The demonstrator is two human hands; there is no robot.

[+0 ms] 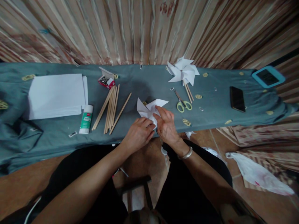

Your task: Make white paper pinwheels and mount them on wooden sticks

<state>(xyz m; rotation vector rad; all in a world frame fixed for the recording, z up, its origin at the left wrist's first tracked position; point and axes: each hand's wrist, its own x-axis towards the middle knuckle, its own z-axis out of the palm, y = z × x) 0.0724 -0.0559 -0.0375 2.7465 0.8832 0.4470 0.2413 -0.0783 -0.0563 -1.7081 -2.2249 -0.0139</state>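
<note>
Folded white paper (pixel 149 109) with pointed flaps, lying on the grey-green cloth (pixel 144 84) near its front edge, pinned under both hands. Right hand (pixel 166 123) palm down on the paper's near corner, fingers curled and pressing a flap flat, a metal bangle (pixel 185 154) at the wrist. Left hand (pixel 138 133) touching it from the other side, fingers bent, tips pinching the paper's near edge.

Just right of the right hand and a little farther off: scissors (pixel 182 102) with pale green handles, blades closed. Beyond those, a finished white pinwheel (pixel 183 71) on wooden sticks. Well to the right, a dark phone (pixel 237 99) lying flat, and a blue-framed tablet (pixel 268 76) at the cloth's far corner.

Just left of the left hand: a loose bundle of wooden sticks (pixel 109 109), fanned out, one lying apart nearest the paper. Past them a glue stick (pixel 86 119) on its side, a small open red box (pixel 106 81) of pins, and a stack of white sheets (pixel 56 95) well apart.

Nothing between hands and paper. Both forearms bare, reaching forward from the lap, converging at the paper.
</note>
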